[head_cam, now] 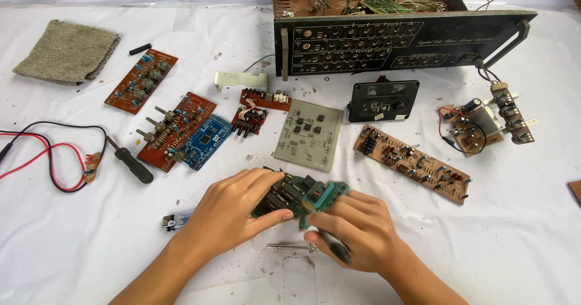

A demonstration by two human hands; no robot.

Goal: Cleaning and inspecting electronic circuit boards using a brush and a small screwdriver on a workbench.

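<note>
My left hand (233, 211) grips a green circuit board (305, 195) by its left side, holding it tilted just above the white table cover (496, 244). My right hand (357, 229) holds a dark-handled tool (334, 244), its tip against the board's near edge. A thin metal rod (289, 247) lies on the cover between my wrists. A small clear lighter (175, 220) rests beside my left hand.
Several boards lie beyond: two red-brown boards (140, 80) (175, 129), a blue board (207, 140), a grey-green board (308, 134), a long brown board (411, 163). A black amplifier chassis (393, 42) stands at the back. A screwdriver (130, 163), red and black leads (51, 160) and a grey cloth (68, 52) are at left.
</note>
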